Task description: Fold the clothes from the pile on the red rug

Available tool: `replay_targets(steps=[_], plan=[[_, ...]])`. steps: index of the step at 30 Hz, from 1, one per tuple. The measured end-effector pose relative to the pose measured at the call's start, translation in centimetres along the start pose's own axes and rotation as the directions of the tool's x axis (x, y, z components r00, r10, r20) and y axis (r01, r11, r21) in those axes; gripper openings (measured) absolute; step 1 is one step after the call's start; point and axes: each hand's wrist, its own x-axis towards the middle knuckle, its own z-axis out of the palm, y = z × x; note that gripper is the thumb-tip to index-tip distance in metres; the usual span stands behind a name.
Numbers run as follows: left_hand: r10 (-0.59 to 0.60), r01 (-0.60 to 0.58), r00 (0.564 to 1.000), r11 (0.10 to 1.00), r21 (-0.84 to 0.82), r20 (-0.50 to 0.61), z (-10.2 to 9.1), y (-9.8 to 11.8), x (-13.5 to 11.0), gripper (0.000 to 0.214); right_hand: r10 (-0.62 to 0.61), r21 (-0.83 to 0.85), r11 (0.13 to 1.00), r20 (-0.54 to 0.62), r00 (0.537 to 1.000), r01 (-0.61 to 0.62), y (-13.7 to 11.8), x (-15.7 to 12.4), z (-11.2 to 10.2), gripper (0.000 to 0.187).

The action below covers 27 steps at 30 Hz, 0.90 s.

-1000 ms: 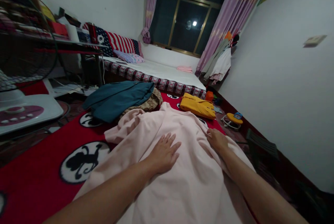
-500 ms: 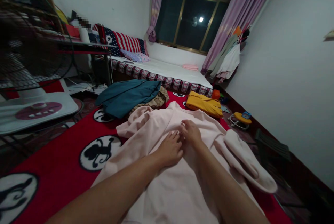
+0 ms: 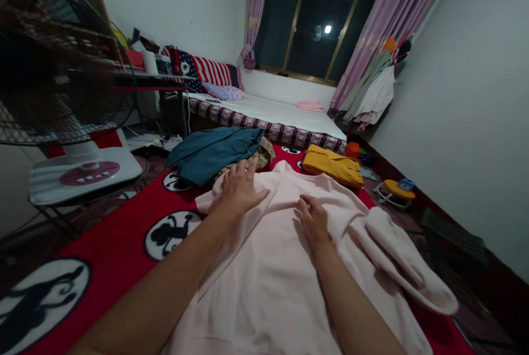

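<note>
A pale pink sweatshirt [image 3: 273, 278] lies spread over the red blanket, its neckline at the far end. Its right-hand sleeve [image 3: 400, 256] is bent back toward me along the side. My left hand [image 3: 242, 192] is over the left shoulder area of the garment, fingers spread and pointing away; whether it presses on the cloth I cannot tell. Near the middle of the chest is my right hand [image 3: 314, 217], fingers loosely curved and apart, with no cloth visibly gripped. The left sleeve is partly hidden behind my left hand.
Beyond the sweatshirt lie a teal garment [image 3: 215, 151], a brown patterned cloth [image 3: 266, 154] and a folded yellow garment [image 3: 333, 165]. The red blanket [image 3: 119, 267] has monkey figures. A fan [image 3: 86, 170] stands at left, a yellow stool [image 3: 399, 189] at right, a bed [image 3: 273, 107] behind.
My left hand has moved from the middle of the chest to the left shoulder area, and its fingers have spread. My right hand stays near the chest. The view has shifted slightly.
</note>
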Motion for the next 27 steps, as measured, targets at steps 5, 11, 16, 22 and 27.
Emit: replay_targets(steps=[5, 11, 16, 22, 27], plan=[[0.216, -0.176, 0.935, 0.972, -0.158, 0.282, 2.6, 1.1, -2.4, 0.040, 0.042, 0.276, 0.959, 0.109, 0.993, -0.071, -2.3, -0.7, 0.6, 0.055], [0.558, -0.355, 0.733, 0.802, -0.480, 0.390, 2.4, 6.2, -6.4, 0.028, -0.141, 0.206, 0.974, 0.215, 0.966, 0.097, -1.4, -0.6, 0.7, 0.046], [0.167, -0.105, 0.977, 0.920, -0.378, 0.135, -1.4, 1.8, -1.1, 0.028, -0.215, 0.198, 0.964, 0.191, 0.958, 0.177, -1.2, -0.7, 0.9, 0.033], [-0.309, 0.260, 0.931, 0.935, 0.242, 0.195, 0.5, -7.6, 3.5, 0.113, -0.210, 0.140, 0.972, 0.153, 0.966, 0.190, -2.0, -0.8, 1.1, 0.033], [-0.323, 0.248, 0.923, 0.914, 0.320, 0.208, 2.7, -10.7, 4.2, 0.099, -0.207, 0.138, 0.973, 0.169, 0.964, 0.185, -1.9, -0.8, 1.1, 0.034]])
